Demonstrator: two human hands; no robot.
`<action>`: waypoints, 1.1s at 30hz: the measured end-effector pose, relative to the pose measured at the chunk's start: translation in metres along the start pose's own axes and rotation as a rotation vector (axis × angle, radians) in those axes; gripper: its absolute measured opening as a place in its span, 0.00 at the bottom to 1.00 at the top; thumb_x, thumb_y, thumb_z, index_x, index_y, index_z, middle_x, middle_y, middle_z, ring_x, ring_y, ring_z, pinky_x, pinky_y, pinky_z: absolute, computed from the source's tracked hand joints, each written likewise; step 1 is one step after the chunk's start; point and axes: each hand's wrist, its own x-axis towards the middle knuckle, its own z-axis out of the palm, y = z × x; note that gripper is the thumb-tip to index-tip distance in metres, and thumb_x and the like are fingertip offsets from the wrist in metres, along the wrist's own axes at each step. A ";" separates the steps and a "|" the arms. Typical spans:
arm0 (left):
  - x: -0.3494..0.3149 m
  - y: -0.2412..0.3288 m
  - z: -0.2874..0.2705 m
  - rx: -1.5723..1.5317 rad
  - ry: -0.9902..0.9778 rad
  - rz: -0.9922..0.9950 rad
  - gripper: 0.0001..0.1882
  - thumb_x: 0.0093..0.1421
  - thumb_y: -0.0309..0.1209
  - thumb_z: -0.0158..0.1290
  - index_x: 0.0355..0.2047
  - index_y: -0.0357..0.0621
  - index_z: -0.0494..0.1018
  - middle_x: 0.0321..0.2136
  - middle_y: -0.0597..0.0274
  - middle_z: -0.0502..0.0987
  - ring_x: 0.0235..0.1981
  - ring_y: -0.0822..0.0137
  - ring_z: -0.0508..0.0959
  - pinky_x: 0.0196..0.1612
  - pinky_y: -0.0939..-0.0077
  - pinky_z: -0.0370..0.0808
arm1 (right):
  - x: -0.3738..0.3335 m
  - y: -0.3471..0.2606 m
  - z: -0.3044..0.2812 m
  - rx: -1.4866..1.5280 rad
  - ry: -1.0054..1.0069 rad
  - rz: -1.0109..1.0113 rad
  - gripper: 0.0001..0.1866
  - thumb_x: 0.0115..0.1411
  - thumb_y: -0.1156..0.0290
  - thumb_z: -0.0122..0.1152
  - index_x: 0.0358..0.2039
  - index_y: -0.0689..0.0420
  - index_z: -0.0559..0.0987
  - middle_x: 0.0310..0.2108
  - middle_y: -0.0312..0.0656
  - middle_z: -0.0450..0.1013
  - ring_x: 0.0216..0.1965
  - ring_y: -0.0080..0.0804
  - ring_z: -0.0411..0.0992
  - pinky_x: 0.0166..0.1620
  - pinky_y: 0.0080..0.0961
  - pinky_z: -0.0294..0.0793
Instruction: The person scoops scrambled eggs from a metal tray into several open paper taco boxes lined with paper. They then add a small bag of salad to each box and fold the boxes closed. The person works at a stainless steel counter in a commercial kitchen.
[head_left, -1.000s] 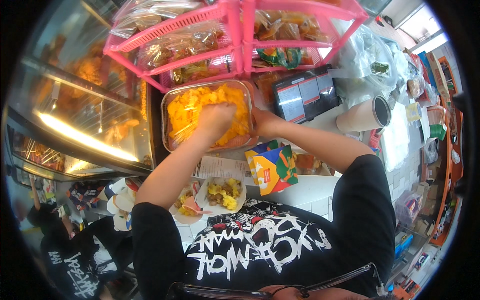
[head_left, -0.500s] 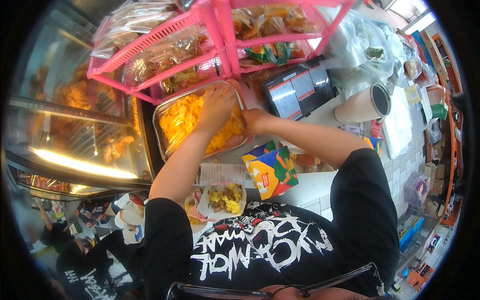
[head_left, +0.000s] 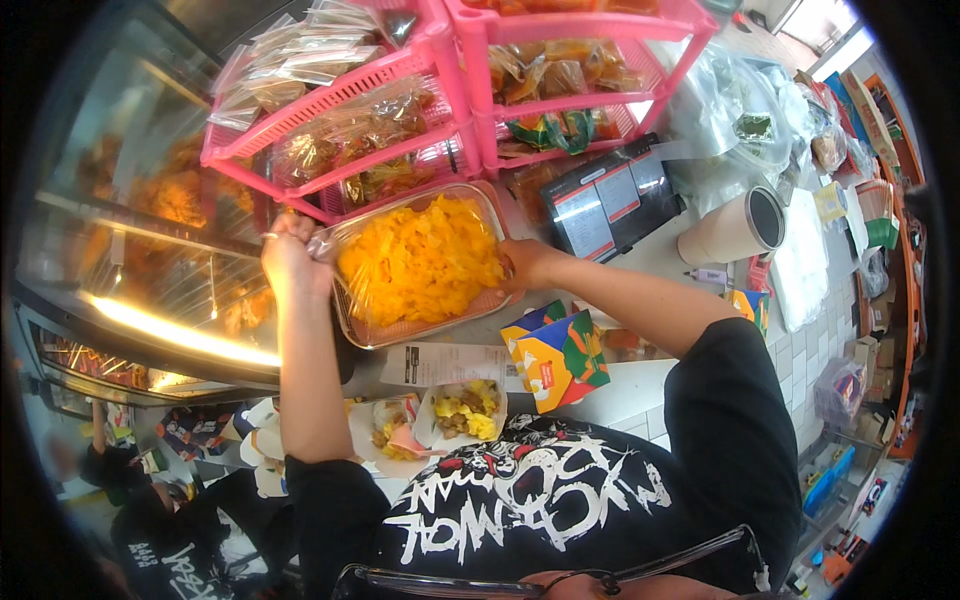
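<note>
My left fingers [head_left: 290, 226] pinch clear film [head_left: 320, 243]; my right fingers [head_left: 514, 252] grip the basket.
The basket [head_left: 364, 336] of yellow pieces [head_left: 415, 260] sits on the desk [head_left: 655, 250], my left fingers bunched closed at its far-left corner, my right curled partly closed round its right rim. Pink racks [head_left: 485, 90] block its far side, a lit glass cabinet [head_left: 150, 226] crowds my left, a black panel [head_left: 612, 205] stands right, and a receipt [head_left: 440, 365] and colourful cartons [head_left: 555, 355] lie nearer me.
</note>
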 end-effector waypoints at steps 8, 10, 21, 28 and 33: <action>0.008 -0.063 -0.015 1.984 -0.387 0.423 0.16 0.60 0.40 0.51 0.36 0.40 0.78 0.33 0.49 0.79 0.39 0.47 0.79 0.39 0.59 0.74 | 0.004 0.000 -0.001 -0.005 0.000 -0.025 0.25 0.44 0.62 0.74 0.37 0.60 0.71 0.32 0.46 0.73 0.36 0.41 0.72 0.37 0.30 0.70; 0.023 -0.069 -0.032 1.801 -0.299 0.262 0.14 0.60 0.39 0.50 0.31 0.40 0.77 0.30 0.50 0.79 0.35 0.49 0.78 0.38 0.61 0.74 | 0.004 0.004 0.002 -0.012 0.006 -0.014 0.25 0.44 0.63 0.75 0.36 0.60 0.71 0.31 0.46 0.72 0.35 0.40 0.72 0.37 0.30 0.70; -0.052 -0.042 -0.061 0.085 0.357 0.316 0.12 0.70 0.35 0.41 0.33 0.42 0.69 0.23 0.64 0.72 0.21 0.74 0.70 0.27 0.81 0.68 | 0.008 0.013 0.008 -0.035 0.029 -0.014 0.24 0.45 0.61 0.75 0.33 0.58 0.70 0.30 0.44 0.71 0.33 0.38 0.71 0.35 0.30 0.69; -0.167 -0.088 -0.052 1.003 -0.343 -0.202 0.43 0.65 0.36 0.49 0.65 0.24 0.35 0.68 0.34 0.36 0.71 0.50 0.36 0.70 0.66 0.38 | 0.010 0.014 0.009 -0.039 0.056 -0.073 0.25 0.44 0.61 0.76 0.33 0.58 0.70 0.29 0.43 0.72 0.33 0.36 0.72 0.36 0.29 0.70; -0.231 -0.045 -0.083 1.019 -0.215 0.101 0.34 0.63 0.34 0.52 0.63 0.27 0.52 0.62 0.37 0.56 0.65 0.52 0.57 0.65 0.67 0.53 | -0.012 -0.031 -0.002 -0.503 0.113 -0.007 0.17 0.51 0.58 0.68 0.34 0.56 0.76 0.30 0.43 0.74 0.34 0.44 0.73 0.37 0.39 0.71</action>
